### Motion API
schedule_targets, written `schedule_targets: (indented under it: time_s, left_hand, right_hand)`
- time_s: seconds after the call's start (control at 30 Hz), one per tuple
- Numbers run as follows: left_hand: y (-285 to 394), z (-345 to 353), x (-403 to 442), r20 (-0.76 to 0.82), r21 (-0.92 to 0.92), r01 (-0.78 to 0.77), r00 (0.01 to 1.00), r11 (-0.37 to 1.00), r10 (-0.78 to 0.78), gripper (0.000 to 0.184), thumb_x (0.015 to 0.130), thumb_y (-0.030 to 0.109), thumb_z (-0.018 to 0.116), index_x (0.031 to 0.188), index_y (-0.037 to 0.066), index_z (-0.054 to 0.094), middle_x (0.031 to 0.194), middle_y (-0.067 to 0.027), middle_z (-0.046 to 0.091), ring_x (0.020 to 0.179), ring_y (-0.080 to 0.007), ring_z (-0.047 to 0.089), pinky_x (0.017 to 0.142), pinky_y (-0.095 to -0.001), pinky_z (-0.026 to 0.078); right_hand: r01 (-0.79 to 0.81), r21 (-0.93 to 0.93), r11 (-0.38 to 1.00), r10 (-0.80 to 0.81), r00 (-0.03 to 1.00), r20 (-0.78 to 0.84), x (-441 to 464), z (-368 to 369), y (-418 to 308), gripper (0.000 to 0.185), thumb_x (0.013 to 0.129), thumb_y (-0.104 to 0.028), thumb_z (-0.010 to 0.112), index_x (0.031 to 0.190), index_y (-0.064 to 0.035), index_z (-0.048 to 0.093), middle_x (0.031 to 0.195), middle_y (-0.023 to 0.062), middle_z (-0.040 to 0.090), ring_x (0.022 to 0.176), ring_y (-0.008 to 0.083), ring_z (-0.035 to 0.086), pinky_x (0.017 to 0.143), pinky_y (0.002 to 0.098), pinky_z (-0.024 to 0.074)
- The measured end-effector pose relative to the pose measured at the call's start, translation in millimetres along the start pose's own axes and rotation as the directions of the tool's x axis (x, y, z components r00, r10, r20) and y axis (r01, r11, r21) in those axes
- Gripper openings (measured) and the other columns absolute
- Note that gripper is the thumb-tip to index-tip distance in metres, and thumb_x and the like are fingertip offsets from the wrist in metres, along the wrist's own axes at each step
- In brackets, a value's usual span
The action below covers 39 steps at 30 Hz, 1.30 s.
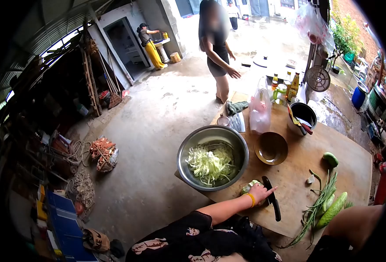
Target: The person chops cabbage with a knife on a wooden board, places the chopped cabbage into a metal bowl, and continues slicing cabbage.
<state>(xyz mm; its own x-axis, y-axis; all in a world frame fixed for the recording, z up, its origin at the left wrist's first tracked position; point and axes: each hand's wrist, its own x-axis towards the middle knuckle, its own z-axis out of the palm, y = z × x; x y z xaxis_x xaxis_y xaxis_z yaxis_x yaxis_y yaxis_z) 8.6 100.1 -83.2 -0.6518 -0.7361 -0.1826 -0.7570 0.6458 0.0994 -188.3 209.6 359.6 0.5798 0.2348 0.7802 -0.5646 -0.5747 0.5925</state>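
My left hand [259,192], with a yellow band at the wrist, rests over a pale green piece of cabbage [248,187] near the table's front edge. One finger stretches out across the blade of a black-handled knife [277,211]; the other fingers are partly hidden. Beside this hand stands a large metal bowl [183,172] with shredded pale green cabbage [210,162] in it. At the lower right only my bent right arm shows; my right hand is out of view. Near that arm lie cucumbers [332,211] and long green beans [317,209].
The wooden table [298,174] also holds a brown bowl [271,148], a plastic bag [260,109], a dark pot [303,115] and sauce bottles [294,86]. A person [216,48] stands beyond it. Another person [151,46] is at a sink.
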Motion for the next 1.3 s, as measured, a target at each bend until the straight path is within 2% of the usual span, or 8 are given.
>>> schedule_targets:
  time_s: [0.17, 0.37, 0.57, 0.63, 0.73, 0.9, 1.1, 1.3]
  left_hand:
    - [-1, 22, 4, -0.124, 0.047, -0.001, 0.992, 0.999, 0.007, 0.104, 0.058, 0.024, 0.072, 0.139, 0.022, 0.007, 0.085, 0.0009, 0.059, 0.082, -0.0156, 0.055, 0.07, -0.0342, 0.039]
    - [0, 5, 0, -0.037, -0.001, -0.002, 0.999, 1.0, 0.002, 0.103, 0.058, 0.023, 0.071, 0.139, 0.022, 0.007, 0.086, 0.0, 0.058, 0.083, -0.0164, 0.055, 0.07, -0.034, 0.038]
    - [-1, 8, 1, -0.054, -0.012, -0.014, 0.998, 1.0, 0.013, 0.11, 0.054, 0.026, 0.076, 0.139, 0.021, 0.007, 0.085, -0.0018, 0.059, 0.085, -0.0181, 0.055, 0.069, -0.035, 0.038]
    - [2, 5, 3, 0.019, 0.003, 0.015, 1.0, 1.0, -0.015, 0.112, 0.052, 0.029, 0.077, 0.139, 0.02, 0.007, 0.087, -0.0011, 0.058, 0.085, -0.0183, 0.055, 0.069, -0.0356, 0.038]
    - [0, 9, -2, -0.127, 0.024, -0.017, 0.992, 1.0, 0.02, 0.112, 0.051, 0.028, 0.077, 0.139, 0.02, 0.008, 0.084, 0.0002, 0.058, 0.081, -0.0173, 0.056, 0.068, -0.034, 0.039]
    - [0, 7, 0, -0.057, -0.008, 0.006, 0.998, 1.0, -0.006, 0.11, 0.053, 0.022, 0.075, 0.139, 0.021, 0.006, 0.085, -0.0007, 0.058, 0.082, -0.0173, 0.056, 0.071, -0.0333, 0.038]
    - [0, 23, 6, -0.142, 0.033, 0.011, 0.99, 0.999, -0.006, 0.106, 0.057, 0.022, 0.072, 0.139, 0.022, 0.005, 0.086, -0.0007, 0.058, 0.081, -0.0166, 0.056, 0.07, -0.0321, 0.038]
    - [2, -1, -2, -0.014, 0.04, -0.015, 1.0, 0.999, 0.016, 0.11, 0.055, 0.026, 0.075, 0.139, 0.02, 0.004, 0.087, -0.0005, 0.058, 0.082, -0.0165, 0.056, 0.068, -0.0324, 0.039]
  right_hand:
    - [-0.015, 0.004, 1.0, 0.015, 1.0, -0.009, -1, 2, 1, 0.048, 0.085, -0.037, 0.034, 0.109, 0.0036, 0.035, 0.104, 0.0164, 0.044, 0.08, 0.0199, 0.051, 0.066, 0.0302, 0.0457]
    - [-0.013, 0.011, 1.0, 0.013, 1.0, -0.008, 1, 2, 4, 0.051, 0.086, -0.04, 0.032, 0.112, 0.0038, 0.033, 0.107, 0.0166, 0.043, 0.08, 0.0196, 0.051, 0.066, 0.03, 0.0459]
    - [0.0, 0.009, 1.0, 0.0, 1.0, 0.007, 1, 1, 7, 0.054, 0.086, -0.042, 0.03, 0.114, 0.004, 0.031, 0.109, 0.0169, 0.042, 0.081, 0.0194, 0.051, 0.066, 0.0298, 0.0462]
    - [0.004, 0.002, 1.0, -0.004, 1.0, -0.002, -1, -2, 5, 0.055, 0.086, -0.043, 0.029, 0.115, 0.0041, 0.031, 0.109, 0.017, 0.042, 0.081, 0.0194, 0.051, 0.066, 0.0297, 0.0463]
    - [-0.012, 0.015, 1.0, 0.012, 1.0, -0.014, -2, -1, 3, 0.057, 0.086, -0.044, 0.028, 0.116, 0.0042, 0.03, 0.111, 0.0172, 0.042, 0.081, 0.0192, 0.051, 0.065, 0.0296, 0.0464]
    - [-0.014, 0.017, 1.0, 0.015, 1.0, -0.012, 0, -3, 1, 0.059, 0.087, -0.046, 0.027, 0.118, 0.0044, 0.028, 0.112, 0.0174, 0.041, 0.081, 0.0191, 0.051, 0.065, 0.0295, 0.0467]
    - [-0.016, 0.027, 1.0, 0.017, 0.999, -0.03, -1, -6, 1, 0.063, 0.087, -0.048, 0.025, 0.12, 0.0047, 0.026, 0.114, 0.0177, 0.04, 0.081, 0.0188, 0.051, 0.065, 0.0293, 0.047]
    - [-0.096, 0.069, 0.993, 0.101, 0.992, -0.069, -13, -1, -1, 0.066, 0.087, -0.051, 0.023, 0.122, 0.0049, 0.024, 0.117, 0.018, 0.039, 0.082, 0.0186, 0.051, 0.065, 0.0291, 0.0472]
